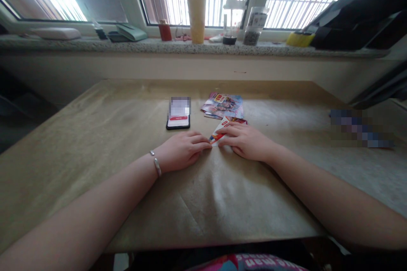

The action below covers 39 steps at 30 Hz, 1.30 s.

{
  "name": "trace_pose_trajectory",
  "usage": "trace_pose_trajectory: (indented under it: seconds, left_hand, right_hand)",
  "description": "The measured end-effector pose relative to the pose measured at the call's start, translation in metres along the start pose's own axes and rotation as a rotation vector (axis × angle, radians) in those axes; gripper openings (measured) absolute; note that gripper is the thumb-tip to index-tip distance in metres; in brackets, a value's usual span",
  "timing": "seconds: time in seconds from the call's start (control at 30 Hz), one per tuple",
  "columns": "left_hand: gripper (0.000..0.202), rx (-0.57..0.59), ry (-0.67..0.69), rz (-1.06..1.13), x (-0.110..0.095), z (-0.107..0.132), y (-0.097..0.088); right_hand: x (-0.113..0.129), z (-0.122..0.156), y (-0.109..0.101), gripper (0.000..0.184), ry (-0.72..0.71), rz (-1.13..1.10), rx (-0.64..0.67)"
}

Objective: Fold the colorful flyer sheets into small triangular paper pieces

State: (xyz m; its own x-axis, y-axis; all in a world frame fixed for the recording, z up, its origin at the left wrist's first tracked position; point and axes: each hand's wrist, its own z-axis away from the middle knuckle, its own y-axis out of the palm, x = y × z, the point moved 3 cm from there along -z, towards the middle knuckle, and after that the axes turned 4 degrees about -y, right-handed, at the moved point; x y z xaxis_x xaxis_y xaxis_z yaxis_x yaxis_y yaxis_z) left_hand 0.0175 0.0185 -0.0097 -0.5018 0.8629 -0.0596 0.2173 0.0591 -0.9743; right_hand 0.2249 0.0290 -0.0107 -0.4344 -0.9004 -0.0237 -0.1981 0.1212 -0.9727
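Note:
A small sheet of printed paper point(218, 137), white with red and yellow patches, lies folded into a pointed shape on the covered table. My left hand point(182, 149) wears a silver open bangle at the wrist. Its fingers are close together, the tips pinching the paper's near-left corner. From the other side my right hand point(246, 140) bends over the paper, fingers slightly apart, gripping it down against the table. Part of the paper is hidden under this hand. Just beyond it rests a stack of colourful printed leaflets point(224, 105).
A phone point(178, 113) with a blurred screen lies left of the leaflets. A blurred flat item point(359, 129) is at the table's right side. On the windowsill point(133, 45) stand a tall cup of yellowish drink point(196, 8), a red jar point(165, 30) and a black bag point(356, 21).

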Motion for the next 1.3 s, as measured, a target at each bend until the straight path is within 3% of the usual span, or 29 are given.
trace_pose_trajectory:
  seconds: [0.47, 0.87, 1.3]
  left_hand:
    - [0.034, 0.003, -0.001, -0.018, -0.001, -0.002, 0.003]
    - [0.034, 0.016, -0.015, -0.009, 0.0, -0.001, 0.004]
    - [0.032, 0.016, -0.014, 0.028, 0.001, -0.001, 0.003]
  right_hand:
    - [-0.012, 0.013, -0.002, 0.036, -0.019, 0.019, -0.028]
    - [-0.012, 0.021, -0.004, 0.031, 0.041, 0.069, 0.024]
    - [-0.015, 0.028, -0.006, 0.031, 0.109, -0.026, -0.065]
